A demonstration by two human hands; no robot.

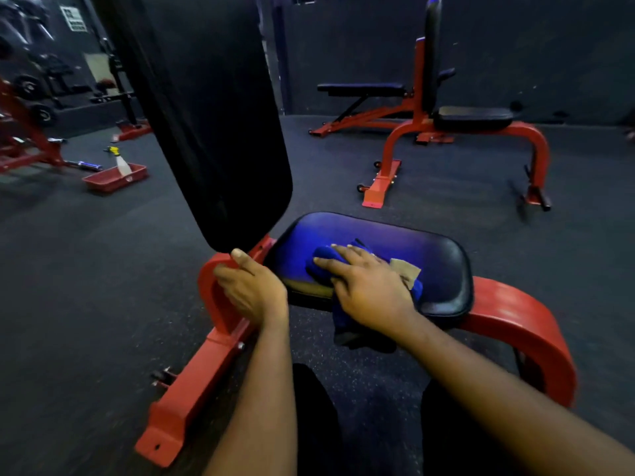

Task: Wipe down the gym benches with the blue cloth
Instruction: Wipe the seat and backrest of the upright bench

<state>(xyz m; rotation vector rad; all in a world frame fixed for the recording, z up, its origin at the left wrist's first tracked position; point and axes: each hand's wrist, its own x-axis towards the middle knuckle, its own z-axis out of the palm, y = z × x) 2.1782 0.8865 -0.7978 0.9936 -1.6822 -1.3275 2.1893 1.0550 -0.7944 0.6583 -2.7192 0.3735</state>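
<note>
While leaning over the nearest bench, got the right hand (369, 290) spread flat, fingers straight, pressing the blue cloth (343, 321) onto the black seat pad (436, 269). Bunched up under the palm toward the pad's near-left side, with one end drooping off the near edge and a beige tag (407, 269) poking out on the right. Got the left hand (252, 290) wrapped over the curved red frame (192, 383) just beside the seat, thumb up against the bottom of the tall black backrest (213, 115). Further off on the dark floor (86, 286): an upright bench (474, 118) and a flat bench (360, 87) at the back right, plus a spray bottle (121, 163) standing in a red tray (110, 182) off to the left.
</note>
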